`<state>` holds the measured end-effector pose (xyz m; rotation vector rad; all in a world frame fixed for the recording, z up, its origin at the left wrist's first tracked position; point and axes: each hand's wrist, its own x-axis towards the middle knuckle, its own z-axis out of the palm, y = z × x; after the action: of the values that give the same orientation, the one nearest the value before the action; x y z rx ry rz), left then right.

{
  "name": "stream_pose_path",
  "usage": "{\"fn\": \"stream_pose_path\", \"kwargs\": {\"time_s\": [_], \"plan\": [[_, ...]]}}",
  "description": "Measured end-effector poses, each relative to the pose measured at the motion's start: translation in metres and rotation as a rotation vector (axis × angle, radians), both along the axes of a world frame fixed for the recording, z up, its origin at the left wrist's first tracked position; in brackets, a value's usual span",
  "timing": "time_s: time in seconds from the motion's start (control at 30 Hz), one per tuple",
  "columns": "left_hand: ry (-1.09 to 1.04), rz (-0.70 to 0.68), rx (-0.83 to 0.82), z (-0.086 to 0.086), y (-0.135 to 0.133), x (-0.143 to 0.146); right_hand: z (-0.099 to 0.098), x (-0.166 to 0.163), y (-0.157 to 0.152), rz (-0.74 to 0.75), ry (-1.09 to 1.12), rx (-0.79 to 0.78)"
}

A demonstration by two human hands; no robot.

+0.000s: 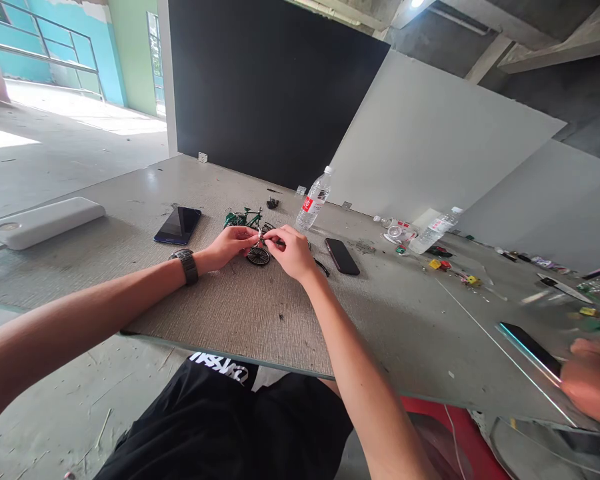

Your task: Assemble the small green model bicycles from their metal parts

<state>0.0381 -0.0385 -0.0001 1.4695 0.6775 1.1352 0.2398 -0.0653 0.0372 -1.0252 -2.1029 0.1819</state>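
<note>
The table [260, 320] has a flat grey top with a rough, woven look and a straight near edge. From that edge up to the little wheel [259, 255] the top is bare, so there is lots of room there. Far off to the right of the wheel, and nearer than it, another person's hand [593, 380] rests beside a thin dark phone [530, 347].

A black watch [186, 266] sits on the wrist just left of the wheel. The left hand [233, 243] and the right hand [293, 253] meet right over the wheel. On both hands the fingers are pinched tight together on the thin metal bit at the top of the wheel. The wheel is round and black, and its bottom touches the table.

Just right of the wheel lies a flat black phone [342, 256]. To the left lies a shiny blue phone [177, 225]. Well to the left is a long white box [43, 222] with round corners.

Just behind the wheel stands a small green toy bike [243, 218]. Behind and to the right stands a clear plastic bottle [313, 199] with a red label. Further right, a second clear bottle [434, 231] lies on its side.
</note>
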Motion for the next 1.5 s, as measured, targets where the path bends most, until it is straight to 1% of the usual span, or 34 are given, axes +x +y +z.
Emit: {"fn": "stream_pose_path", "kwargs": {"time_s": [0.2,0.3,0.43,0.63,0.9,1.07,1.27,1.4,1.43,1.5], "plan": [[0.020,0.031,0.016,0.0026,-0.0036,-0.0003,0.0042,0.0043,0.0017,-0.032,-0.082,0.019],[0.033,0.035,0.027,0.0017,-0.0031,-0.0004,0.0058,0.0054,0.0025,-0.010,-0.104,0.010],[0.040,0.038,0.048,0.0011,-0.0019,-0.0004,0.0049,0.0046,0.0012,0.019,-0.082,-0.011],[0.053,0.055,0.056,0.0020,-0.0020,-0.0012,0.0016,0.0048,0.0024,-0.003,-0.053,-0.027],[0.058,0.076,0.057,0.0034,-0.0035,-0.0010,-0.0009,0.0061,0.0069,-0.003,-0.068,-0.057],[0.068,0.086,0.057,0.0062,-0.0052,-0.0015,-0.0025,0.0051,0.0068,-0.023,-0.023,-0.032],[0.084,0.109,0.069,0.0068,-0.0056,-0.0015,-0.0027,0.0065,0.0081,-0.002,-0.055,-0.131],[0.085,0.119,0.070,0.0077,-0.0064,-0.0013,-0.0021,0.0045,0.0064,0.008,-0.001,-0.033],[0.084,0.118,0.069,0.0079,-0.0067,-0.0013,-0.0016,0.0042,0.0058,0.006,0.011,-0.024],[0.087,0.112,0.067,0.0080,-0.0071,-0.0013,-0.0005,0.0042,0.0051,-0.002,0.014,-0.056]]}}
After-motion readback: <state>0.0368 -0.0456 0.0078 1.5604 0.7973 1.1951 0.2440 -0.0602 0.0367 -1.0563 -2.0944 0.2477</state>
